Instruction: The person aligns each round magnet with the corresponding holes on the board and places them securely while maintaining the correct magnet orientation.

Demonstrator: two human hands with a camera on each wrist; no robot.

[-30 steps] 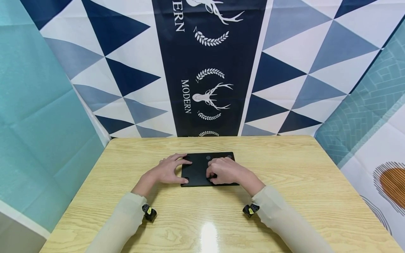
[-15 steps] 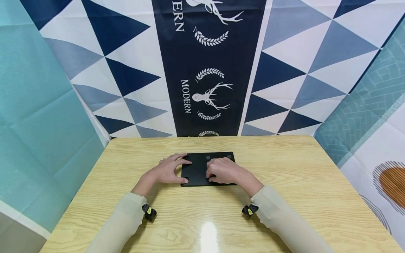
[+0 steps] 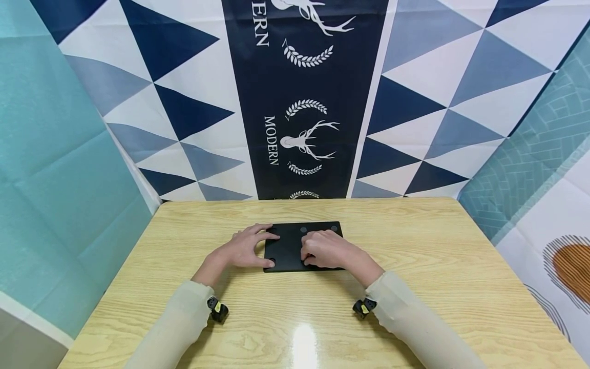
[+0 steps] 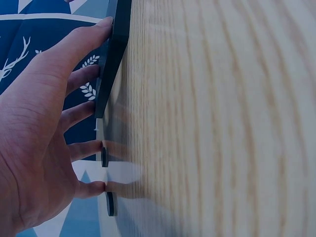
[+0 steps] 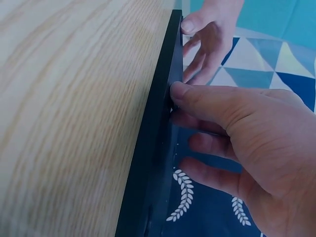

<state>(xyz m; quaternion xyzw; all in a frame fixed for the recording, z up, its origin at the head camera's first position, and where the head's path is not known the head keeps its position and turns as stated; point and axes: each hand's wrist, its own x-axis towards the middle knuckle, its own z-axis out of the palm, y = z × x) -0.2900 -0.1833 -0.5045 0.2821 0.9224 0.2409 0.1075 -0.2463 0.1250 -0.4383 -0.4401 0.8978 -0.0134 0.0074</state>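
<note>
My left hand (image 3: pixel 246 247) splays at nine o'clock on the black board (image 3: pixel 288 248); my right hand (image 3: pixel 324 249) pinches a dark piece (image 5: pixel 172 101) near six!

Bright from Above, Blue at the Wrists

From where I stand the light is bright and even, seemingly from overhead, with a white glare on the near part of the table (image 3: pixel 295 300). Soft shadows lie beneath both sleeves (image 3: pixel 175 325). The head view is fairly crisp, though the wall (image 3: pixel 304 97) looks stretched toward the corners. The wrist views are dimmer and bluish. In the left one, glossy wood faintly mirrors the left hand (image 4: pixel 44 128); the nearest grain blurs. In the right, the board (image 5: pixel 149 153) sinks into near-featureless black.
</note>
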